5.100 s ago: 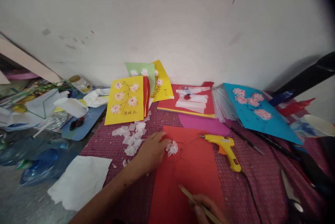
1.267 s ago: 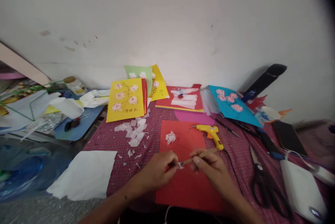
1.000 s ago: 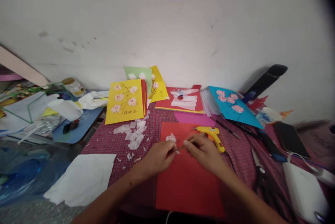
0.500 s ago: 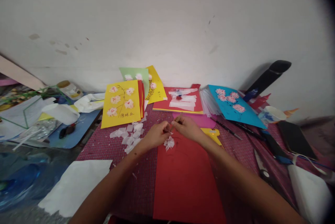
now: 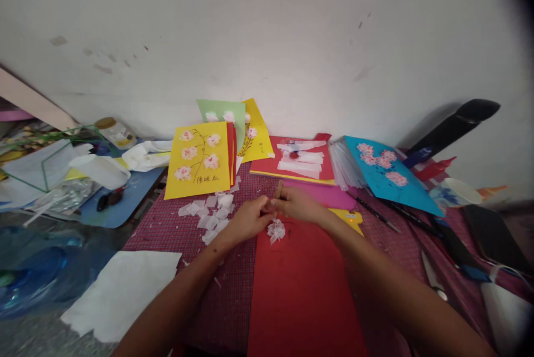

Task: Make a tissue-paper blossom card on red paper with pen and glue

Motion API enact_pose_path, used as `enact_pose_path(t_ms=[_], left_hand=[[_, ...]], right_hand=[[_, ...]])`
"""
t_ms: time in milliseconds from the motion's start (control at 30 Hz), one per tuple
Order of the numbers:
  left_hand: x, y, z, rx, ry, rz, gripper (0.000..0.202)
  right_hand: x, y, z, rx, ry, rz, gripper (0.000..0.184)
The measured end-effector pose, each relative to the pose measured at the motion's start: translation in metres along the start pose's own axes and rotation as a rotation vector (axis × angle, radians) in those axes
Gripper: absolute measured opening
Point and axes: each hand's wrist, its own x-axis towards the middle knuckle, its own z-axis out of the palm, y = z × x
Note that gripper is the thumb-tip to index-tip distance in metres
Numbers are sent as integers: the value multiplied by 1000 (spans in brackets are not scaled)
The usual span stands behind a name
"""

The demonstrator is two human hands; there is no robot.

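Both forearms stretch over the long red paper sheet [image 5: 300, 290] on the desk [image 5: 175, 229]. The left hand [image 5: 249, 219] has its fingers pinched tight, maybe on a tissue scrap. The right hand [image 5: 298, 205] grips a thin wooden stick [image 5: 278, 187], right above the white tissue-paper flower [image 5: 276, 230] at the sheet's far end.

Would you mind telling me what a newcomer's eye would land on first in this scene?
Most likely the two hands meeting fingertip to fingertip mid-table: the left hand and the right hand, which grips a thin stick, just beyond a white paper flower on a red sheet. Next, the yellow card with pink blossoms behind them to the left, and the blue card at the right.
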Motion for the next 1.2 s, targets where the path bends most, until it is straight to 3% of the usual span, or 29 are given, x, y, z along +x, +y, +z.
enact_pose_path(t_ms=[667,1200], left_hand=[[-12,-5,-2,-57,-42,52,8],[-14,-8,-6,-5,-68,99,14]], right_hand=[[-2,-7,0,42,-125,-99,25],[-11,-18,10,-146,-59,-184,18]])
